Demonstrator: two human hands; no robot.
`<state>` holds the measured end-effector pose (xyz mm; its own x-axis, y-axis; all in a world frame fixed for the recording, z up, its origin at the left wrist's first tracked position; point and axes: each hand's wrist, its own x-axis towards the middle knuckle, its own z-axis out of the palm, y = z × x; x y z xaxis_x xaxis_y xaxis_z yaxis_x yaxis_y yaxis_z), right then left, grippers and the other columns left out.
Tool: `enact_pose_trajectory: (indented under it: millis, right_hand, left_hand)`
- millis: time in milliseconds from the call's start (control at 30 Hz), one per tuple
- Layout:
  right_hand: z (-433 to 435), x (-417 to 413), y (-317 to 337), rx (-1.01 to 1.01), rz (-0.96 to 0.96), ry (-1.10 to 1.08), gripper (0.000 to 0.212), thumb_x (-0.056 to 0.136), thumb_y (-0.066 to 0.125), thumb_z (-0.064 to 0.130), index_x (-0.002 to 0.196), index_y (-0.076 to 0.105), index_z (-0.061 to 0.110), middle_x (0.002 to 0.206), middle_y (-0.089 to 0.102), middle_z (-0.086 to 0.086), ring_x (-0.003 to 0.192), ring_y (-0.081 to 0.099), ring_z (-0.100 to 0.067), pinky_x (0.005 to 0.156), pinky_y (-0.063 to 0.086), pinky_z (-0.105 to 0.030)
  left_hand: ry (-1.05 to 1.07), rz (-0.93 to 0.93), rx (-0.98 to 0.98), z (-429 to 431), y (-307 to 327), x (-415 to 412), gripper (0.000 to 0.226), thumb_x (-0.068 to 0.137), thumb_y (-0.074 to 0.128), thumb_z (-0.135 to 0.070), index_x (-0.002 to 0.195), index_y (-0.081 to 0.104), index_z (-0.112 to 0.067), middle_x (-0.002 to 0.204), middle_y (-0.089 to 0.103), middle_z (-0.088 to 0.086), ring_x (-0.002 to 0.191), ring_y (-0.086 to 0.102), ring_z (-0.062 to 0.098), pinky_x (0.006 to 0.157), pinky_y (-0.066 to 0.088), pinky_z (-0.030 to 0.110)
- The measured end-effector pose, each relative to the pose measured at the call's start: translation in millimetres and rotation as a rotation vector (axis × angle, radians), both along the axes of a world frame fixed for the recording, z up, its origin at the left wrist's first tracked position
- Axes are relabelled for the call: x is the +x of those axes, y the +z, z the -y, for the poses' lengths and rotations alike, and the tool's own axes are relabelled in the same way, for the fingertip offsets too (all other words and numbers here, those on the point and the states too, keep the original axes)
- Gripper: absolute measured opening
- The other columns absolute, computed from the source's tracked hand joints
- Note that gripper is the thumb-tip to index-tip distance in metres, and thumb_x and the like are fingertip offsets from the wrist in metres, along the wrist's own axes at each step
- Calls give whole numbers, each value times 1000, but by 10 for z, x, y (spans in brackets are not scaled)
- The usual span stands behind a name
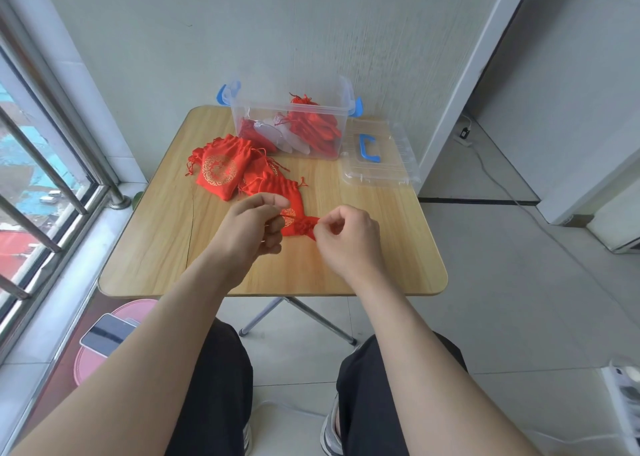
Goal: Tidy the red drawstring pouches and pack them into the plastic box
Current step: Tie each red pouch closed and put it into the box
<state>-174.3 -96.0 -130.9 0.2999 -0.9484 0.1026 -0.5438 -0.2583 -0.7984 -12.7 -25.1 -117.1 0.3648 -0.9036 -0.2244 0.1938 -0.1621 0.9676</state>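
A red drawstring pouch (300, 227) with gold print lies between my hands at the middle of the wooden table (173, 233). My left hand (254, 228) pinches a thin red drawstring at the pouch's left side. My right hand (348, 239) pinches the gathered mouth at its right side. A loose pile of red pouches (221, 171) lies behind my hands, left of centre. The clear plastic box (242, 123) with blue latches stands open at the table's far edge and holds several red pouches (317, 129) at its right side.
The box's clear lid (379, 159) with a blue handle lies flat at the table's back right. A window with metal bars runs along the left. A pink stool (90, 362) with a phone (105, 334) on it stands at my lower left. A white wall is right behind the table.
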Motion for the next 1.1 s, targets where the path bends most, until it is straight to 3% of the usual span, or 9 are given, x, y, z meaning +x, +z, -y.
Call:
enact_pose_trajectory:
  millis: [67,167,367,433,567,700,833,933,1100]
  right_hand:
    - [-1,-15,19,41,47,-49,8,92,66,22,87,72,22,85,72,11,88,67,-11,68,52,-25]
    - [-11,-31,62,79,98,-98,10,93,64,19,88,72,20,83,71,10,80,65,-6,56,43,-10]
    - [3,-31,60,88,96,-122,8,94,65,20,91,73,21,84,70,12,78,64,-3,54,40,-8]
    - [14,-14,39,101,89,-76,10,92,69,23,102,70,23,94,70,12,88,66,-6,64,44,-10]
    - [32,34,-44,87,-112,92,66,74,76,44,136,53,37,123,62,10,118,58,-18,98,53,-39]
    - [84,63,-68,51,-382,165,82,72,81,58,145,46,44,132,56,4,128,49,-27,105,45,-45]
    - [202,133,-101,2,-440,155,70,77,77,64,140,51,46,126,58,1,125,53,-30,104,45,-46]
    - [288,187,-125,-49,-387,144,50,88,72,49,136,57,45,121,58,0,121,55,-31,104,46,-46]
    - [434,286,-172,-156,-158,18,19,97,63,26,112,74,24,104,73,0,102,65,-28,88,53,-40]
  left_hand:
    - [-20,-84,-21,-30,56,3,27,109,40,-12,111,67,-8,78,60,6,60,51,19,64,48,34]
    - [-31,-230,-41,-47,122,-8,42,104,33,-17,118,70,-1,105,77,14,74,66,24,75,54,38]
    - [-103,-323,-89,-47,134,5,55,97,27,-6,134,66,0,129,74,16,108,73,29,93,54,41]
    - [-114,-286,-97,-33,134,-3,52,98,29,0,134,66,-2,129,75,13,111,72,27,95,53,41]
    - [-113,-223,-126,23,112,-3,32,108,48,-7,133,68,-5,127,76,11,107,74,23,93,55,39]
    - [-85,-199,-140,107,71,0,29,106,60,-19,129,71,-6,123,78,11,96,77,16,87,54,34]
    - [-65,-182,-141,222,52,44,30,107,60,-25,127,72,-7,120,78,10,83,73,12,80,51,31]
    - [-54,-179,-148,319,44,106,31,107,60,-26,128,72,-7,115,79,8,74,66,12,75,50,30]
    - [109,-42,-124,572,39,224,24,108,59,-26,119,77,-13,83,68,1,58,45,12,65,42,30]
